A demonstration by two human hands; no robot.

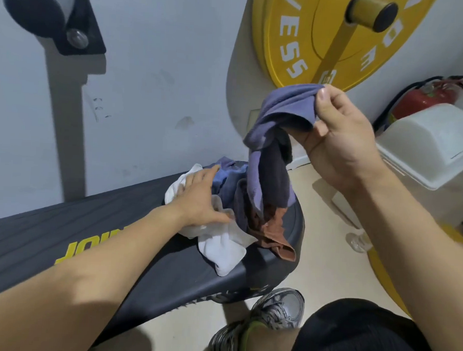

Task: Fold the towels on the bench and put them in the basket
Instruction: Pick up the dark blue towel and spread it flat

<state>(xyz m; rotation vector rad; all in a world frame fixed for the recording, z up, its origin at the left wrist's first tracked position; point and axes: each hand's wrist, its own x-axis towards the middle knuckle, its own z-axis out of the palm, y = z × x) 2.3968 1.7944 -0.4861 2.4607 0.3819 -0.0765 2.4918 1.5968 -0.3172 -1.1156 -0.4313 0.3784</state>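
A black padded bench (114,239) runs from lower left to centre. At its far end lies a heap of towels: a white towel (221,248), a brown towel (271,231) and a blue one (229,175). My right hand (342,143) pinches a corner of a purple towel (279,113) and holds it up above the heap; a dark towel (274,175) hangs tangled with it. My left hand (199,197) rests flat on the white towel, fingers straight. No basket is in view.
A yellow weight plate (294,39) leans on the wall behind. A white plastic bin (430,148) and a red fire extinguisher (427,97) stand at the right. My shoe (277,312) and knee are below the bench end. A glass (358,242) stands on the floor.
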